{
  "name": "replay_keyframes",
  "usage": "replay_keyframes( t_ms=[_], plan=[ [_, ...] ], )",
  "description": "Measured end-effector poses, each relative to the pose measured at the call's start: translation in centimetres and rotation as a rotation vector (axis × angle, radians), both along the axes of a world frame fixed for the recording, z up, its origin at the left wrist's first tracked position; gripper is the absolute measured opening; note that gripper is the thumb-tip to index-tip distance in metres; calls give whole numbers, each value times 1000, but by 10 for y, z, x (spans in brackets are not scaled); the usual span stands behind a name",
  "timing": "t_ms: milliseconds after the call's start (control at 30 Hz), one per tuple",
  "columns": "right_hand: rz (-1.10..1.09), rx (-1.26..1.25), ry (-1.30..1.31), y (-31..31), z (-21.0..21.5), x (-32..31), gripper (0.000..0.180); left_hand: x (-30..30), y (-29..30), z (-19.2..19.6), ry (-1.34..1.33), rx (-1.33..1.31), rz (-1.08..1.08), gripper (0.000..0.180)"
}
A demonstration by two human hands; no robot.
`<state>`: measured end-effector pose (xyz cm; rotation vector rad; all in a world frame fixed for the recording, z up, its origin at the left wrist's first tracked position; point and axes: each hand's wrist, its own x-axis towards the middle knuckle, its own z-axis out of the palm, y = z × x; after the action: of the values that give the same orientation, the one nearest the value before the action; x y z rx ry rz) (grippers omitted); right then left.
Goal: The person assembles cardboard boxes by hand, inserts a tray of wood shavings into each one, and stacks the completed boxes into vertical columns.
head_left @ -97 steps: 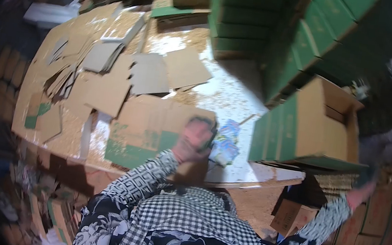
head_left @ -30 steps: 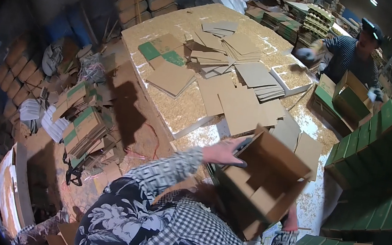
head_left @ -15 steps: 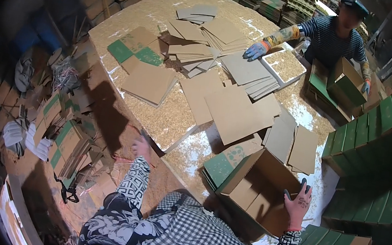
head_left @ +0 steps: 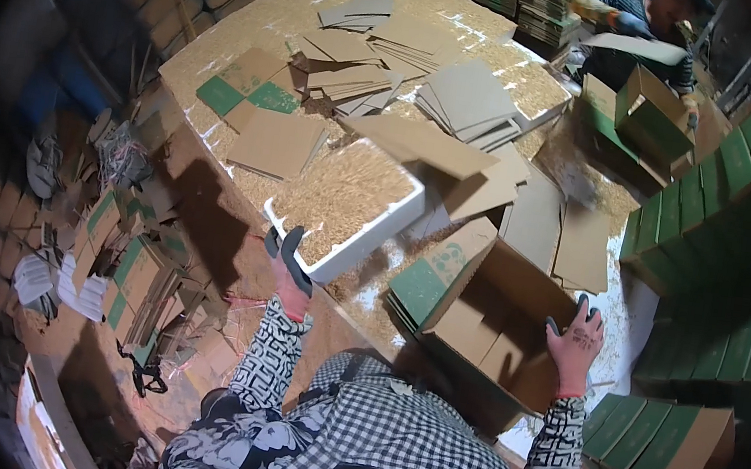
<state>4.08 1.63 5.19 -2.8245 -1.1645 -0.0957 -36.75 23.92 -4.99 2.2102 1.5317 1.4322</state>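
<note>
My left hand, in a pink glove with dark fingertips, grips the near corner of a white foam block. Tan grains cover the block's top, and it is tilted up off the table, lifting a brown cardboard sheet along its far side. On the right, my right hand is closed over the right rim of an open cardboard box. Only a bare cardboard inside shows in the box. It rests beside a green-printed flat carton.
Loose cardboard sheets and grey sheets lie across the grain-covered table. Green-and-brown boxes stand stacked at right. A co-worker at far right handles a pale flat slab. Flattened cartons lie at left.
My left hand has taken hold of the near foam block and raised it, pushing up a cardboard sheet. My right hand stays at the box. The co-worker has lifted a slab from the table.
</note>
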Motion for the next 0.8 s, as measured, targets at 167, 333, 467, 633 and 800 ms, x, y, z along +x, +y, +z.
replay_keyframes(
  t_ms=[167,333,467,633,800],
  plan=[
    [246,304,-218,-1,-1,0,64,91,-32,114,-372,-15,-580,39],
    [207,1375,1411,-12,33,17,57,166,-38,110,-409,-480,-979,50],
    [191,909,1167,-40,59,26,56,187,-63,130,-830,-960,-1026,59],
    [75,1199,1609,-77,72,2,48,163,-40,145,594,-185,-833,58],
    [-95,1302,1357,-99,77,-33,55,161,-27,101,102,-885,-1021,63]
  ],
)
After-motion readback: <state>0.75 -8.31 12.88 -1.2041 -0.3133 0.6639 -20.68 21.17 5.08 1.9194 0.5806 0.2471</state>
